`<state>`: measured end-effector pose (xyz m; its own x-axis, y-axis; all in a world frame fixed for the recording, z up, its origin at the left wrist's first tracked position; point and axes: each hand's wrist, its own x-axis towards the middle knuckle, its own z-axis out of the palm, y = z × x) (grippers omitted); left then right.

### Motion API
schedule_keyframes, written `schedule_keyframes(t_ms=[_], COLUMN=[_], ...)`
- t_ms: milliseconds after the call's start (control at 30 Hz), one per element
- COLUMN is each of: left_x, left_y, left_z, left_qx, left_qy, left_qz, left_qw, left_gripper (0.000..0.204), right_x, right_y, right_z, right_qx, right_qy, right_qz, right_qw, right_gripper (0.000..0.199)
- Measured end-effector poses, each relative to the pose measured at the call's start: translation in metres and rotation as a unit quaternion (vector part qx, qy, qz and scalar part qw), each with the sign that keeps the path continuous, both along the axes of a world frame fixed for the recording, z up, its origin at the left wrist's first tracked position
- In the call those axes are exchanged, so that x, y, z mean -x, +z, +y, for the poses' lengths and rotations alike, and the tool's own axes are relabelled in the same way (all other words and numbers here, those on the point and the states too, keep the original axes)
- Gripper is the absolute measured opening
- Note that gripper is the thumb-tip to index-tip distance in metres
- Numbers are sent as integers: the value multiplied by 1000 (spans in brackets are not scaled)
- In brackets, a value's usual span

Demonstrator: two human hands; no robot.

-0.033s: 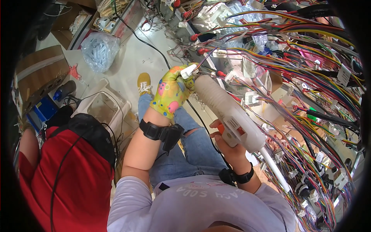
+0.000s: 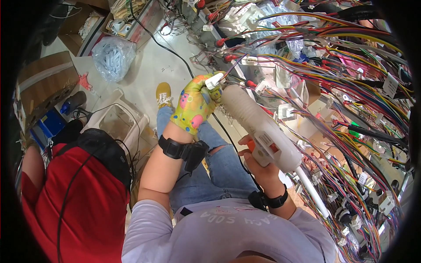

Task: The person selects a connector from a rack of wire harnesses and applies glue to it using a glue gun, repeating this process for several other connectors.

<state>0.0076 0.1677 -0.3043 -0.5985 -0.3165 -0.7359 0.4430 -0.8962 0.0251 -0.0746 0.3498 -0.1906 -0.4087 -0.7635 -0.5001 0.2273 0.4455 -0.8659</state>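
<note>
The left hand (image 2: 195, 105), in a yellow glove dotted with pink and blue, has its fingers (image 2: 209, 87) curled and pinching a small white connector (image 2: 215, 80) at their tips, right at the nose of a white glue gun (image 2: 258, 127). The right hand (image 2: 258, 164) is bare, its fingers wrapped tight around the gun's grip, with one finger lying by the orange trigger (image 2: 251, 145); the gun's barrel slants up and away from these fingers to meet the connector, and its white cord (image 2: 312, 193) trails down past the wrist on the far side. Just beyond the gloved fingertips a spread of many-coloured wires (image 2: 333, 74) fans out over the tabletop (image 2: 313, 94), with red-capped pegs (image 2: 221, 42) and white connector blocks (image 2: 285, 111) among them. Each wrist carries a black band (image 2: 182, 151), the left one close below the glove cuff. Beneath both hands are the person's blue jeans (image 2: 223, 171) and, further toward the floor, a yellow shoe (image 2: 164, 94). Well to the left of the gloved fingers sit a clear plastic stool (image 2: 116, 120), a bag of pale parts (image 2: 115, 57) and a cardboard box (image 2: 41, 85); a person in a red top (image 2: 74, 206) is at the lower left
</note>
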Motion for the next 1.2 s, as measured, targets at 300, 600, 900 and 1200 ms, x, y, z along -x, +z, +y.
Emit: schedule_keyframes(t_ms=[300,600,900,1200], left_x=[1,-2,-7,-6], left_y=[5,1,-5,-2], left_z=[3,2,2,2], left_qx=[88,6,-13,-22], left_qy=[-15,-7,-17,-10], left_qz=[-43,12,28,34], left_qw=[995,1000,999,999], left_gripper=[32,34,34,34], right_x=[0,0,0,0], right_y=[3,1,2,3], right_z=[-1,0,1,0], right_qx=[-21,-26,-36,-21], right_qy=[24,6,-9,3], right_qz=[-1,24,7,14], right_qw=[999,999,999,1000], right_gripper=[52,52,53,53])
